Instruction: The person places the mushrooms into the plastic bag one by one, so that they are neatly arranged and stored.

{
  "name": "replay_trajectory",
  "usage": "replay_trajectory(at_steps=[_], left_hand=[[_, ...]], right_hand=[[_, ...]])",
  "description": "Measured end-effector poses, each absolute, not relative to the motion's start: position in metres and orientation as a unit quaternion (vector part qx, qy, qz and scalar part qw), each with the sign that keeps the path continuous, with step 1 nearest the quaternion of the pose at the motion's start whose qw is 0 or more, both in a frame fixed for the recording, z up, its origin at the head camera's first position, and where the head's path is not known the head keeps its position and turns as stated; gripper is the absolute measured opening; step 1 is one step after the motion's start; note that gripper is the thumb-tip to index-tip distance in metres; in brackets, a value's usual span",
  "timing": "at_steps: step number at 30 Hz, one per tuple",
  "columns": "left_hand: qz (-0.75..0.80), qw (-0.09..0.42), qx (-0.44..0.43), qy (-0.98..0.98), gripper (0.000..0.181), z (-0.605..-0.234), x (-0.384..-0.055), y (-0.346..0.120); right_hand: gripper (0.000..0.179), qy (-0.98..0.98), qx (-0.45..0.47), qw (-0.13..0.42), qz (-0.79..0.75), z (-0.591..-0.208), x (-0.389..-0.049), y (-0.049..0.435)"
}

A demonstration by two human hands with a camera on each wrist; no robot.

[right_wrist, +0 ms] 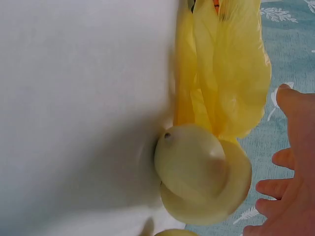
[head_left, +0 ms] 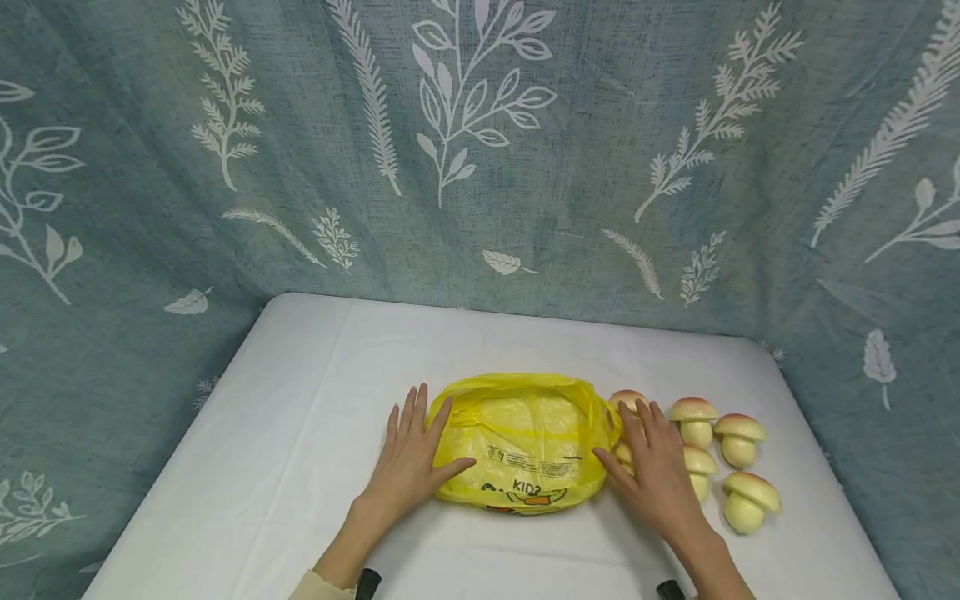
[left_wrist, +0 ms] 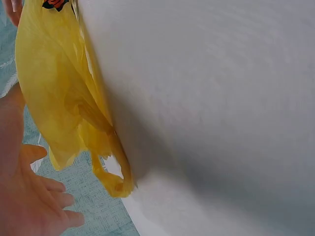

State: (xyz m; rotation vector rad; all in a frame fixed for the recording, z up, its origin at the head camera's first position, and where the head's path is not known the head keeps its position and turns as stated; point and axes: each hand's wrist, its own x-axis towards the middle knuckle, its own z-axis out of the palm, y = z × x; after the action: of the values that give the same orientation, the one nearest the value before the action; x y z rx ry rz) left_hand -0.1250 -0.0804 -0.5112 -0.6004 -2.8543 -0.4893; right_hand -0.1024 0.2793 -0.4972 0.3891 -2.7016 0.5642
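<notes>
Your right hand (head_left: 657,467), fingers spread, was nearer the toy mushrooms (head_left: 738,439), right of the yellow plastic bag (head_left: 528,446), than your spread left hand (head_left: 410,458).

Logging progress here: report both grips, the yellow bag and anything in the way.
Left grip and right grip flank the yellow bag, fingers spread. Bag's mouth open. Mushrooms crowd its right side, possibly hampering right grip.

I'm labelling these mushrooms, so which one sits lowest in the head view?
The mushroom at the group's lower right corner: it reaches further down the picture than any other visible one, and also extends farthest right.
</notes>
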Motion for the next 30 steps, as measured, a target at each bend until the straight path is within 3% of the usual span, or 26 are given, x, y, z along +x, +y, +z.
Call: replay_trajectory(at_steps=[21, 30], left_hand=[[-0.225, 0.079, -0.207, -0.949, 0.091, -0.515, -0.125, -0.09], [-0.236, 0.069, -0.212, -0.946, 0.089, -0.519, -0.125, -0.092]], right_hand=[[0.074, -0.953, 0.112, 0.19, 0.209, -0.502, -0.089, 0.301], [0.075, -0.955, 0.082, 0.172, 0.225, -0.5, -0.081, 0.305]])
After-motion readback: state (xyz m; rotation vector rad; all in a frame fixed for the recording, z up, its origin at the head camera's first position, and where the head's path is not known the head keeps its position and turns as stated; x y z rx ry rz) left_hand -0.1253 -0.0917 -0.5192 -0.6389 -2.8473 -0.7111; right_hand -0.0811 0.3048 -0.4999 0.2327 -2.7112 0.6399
